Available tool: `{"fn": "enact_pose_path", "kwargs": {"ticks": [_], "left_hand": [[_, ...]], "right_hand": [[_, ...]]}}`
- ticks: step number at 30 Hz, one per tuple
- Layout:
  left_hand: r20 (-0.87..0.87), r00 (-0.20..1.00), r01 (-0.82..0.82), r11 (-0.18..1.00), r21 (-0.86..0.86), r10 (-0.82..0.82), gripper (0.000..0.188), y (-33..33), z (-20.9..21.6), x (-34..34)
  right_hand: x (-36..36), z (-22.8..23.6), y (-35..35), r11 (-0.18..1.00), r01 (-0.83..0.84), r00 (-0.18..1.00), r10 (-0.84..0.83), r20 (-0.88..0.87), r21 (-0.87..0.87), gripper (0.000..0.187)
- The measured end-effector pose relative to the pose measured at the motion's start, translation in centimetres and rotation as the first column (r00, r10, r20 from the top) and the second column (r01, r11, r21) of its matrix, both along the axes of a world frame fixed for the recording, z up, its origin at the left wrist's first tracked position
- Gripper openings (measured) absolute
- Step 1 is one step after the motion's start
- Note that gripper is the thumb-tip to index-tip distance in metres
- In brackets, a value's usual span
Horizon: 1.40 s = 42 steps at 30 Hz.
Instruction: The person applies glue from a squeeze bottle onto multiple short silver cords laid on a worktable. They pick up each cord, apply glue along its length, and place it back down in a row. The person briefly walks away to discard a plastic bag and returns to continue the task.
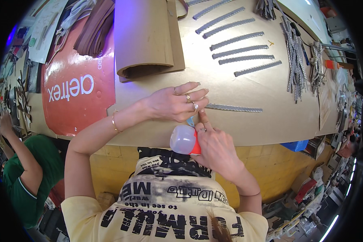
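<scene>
A grey braided strip (234,107) lies on the gold-brown table, its left end hidden beneath the fingertips of my left hand (177,104). The outer fingers of that hand are fanned out, while the lower ones close at the strip's end; the thumb is hidden. In my right hand (218,144) is a small squeeze bottle (183,139) with a translucent body, a red band and a light blue nozzle. The bottle is tilted, its nozzle just below my left fingers. My right index finger stretches up to the strip's left end.
Several similar strips (246,48) lie in a row farther back. Bundles of strips (296,60) lie at the right. A rolled brown sheet (143,36), a red board (78,88) and folded brown material (94,30) occupy the left. A person in green (32,173) sits at far left.
</scene>
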<state>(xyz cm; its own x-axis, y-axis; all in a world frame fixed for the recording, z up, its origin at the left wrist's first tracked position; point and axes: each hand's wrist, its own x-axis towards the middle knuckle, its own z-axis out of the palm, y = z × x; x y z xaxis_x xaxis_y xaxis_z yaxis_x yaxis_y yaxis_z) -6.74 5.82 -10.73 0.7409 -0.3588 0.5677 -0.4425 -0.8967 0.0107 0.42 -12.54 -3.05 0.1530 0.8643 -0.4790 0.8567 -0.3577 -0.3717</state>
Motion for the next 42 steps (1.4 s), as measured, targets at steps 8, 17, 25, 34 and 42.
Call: {"fn": "enact_pose_path", "kwargs": {"ticks": [8,17,25,34,42], "left_hand": [[-0.038,0.999,0.032,0.972,0.234,-0.023,0.016,0.3,-0.2,0.0],[0.068,0.997,-0.070,0.912,0.403,0.047,0.021,-0.8,-0.6,-0.1],[-0.044,0.997,-0.036,0.913,0.407,0.059,0.029,-0.8,0.1,-0.5],[-0.022,0.997,-0.058,0.912,0.406,0.073,0.026,-0.7,-0.4,-0.7],[-0.105,0.992,-0.048,0.970,0.239,0.075,0.021,-0.3,-0.4,-0.9]], "right_hand": [[0.3,-0.2,0.4,1.000,-0.016,1.000,0.016,0.010,0.000,0.058],[0.4,-0.1,0.5,0.999,-0.022,1.000,0.022,-0.019,-0.035,0.059],[0.8,1.1,-1.0,0.994,0.105,0.989,-0.102,-0.111,0.019,0.057],[1.1,0.1,-1.0,0.986,0.165,0.980,-0.160,-0.119,0.035,0.055],[1.1,0.0,-0.5,0.991,0.137,0.984,-0.135,-0.119,0.005,0.060]]}}
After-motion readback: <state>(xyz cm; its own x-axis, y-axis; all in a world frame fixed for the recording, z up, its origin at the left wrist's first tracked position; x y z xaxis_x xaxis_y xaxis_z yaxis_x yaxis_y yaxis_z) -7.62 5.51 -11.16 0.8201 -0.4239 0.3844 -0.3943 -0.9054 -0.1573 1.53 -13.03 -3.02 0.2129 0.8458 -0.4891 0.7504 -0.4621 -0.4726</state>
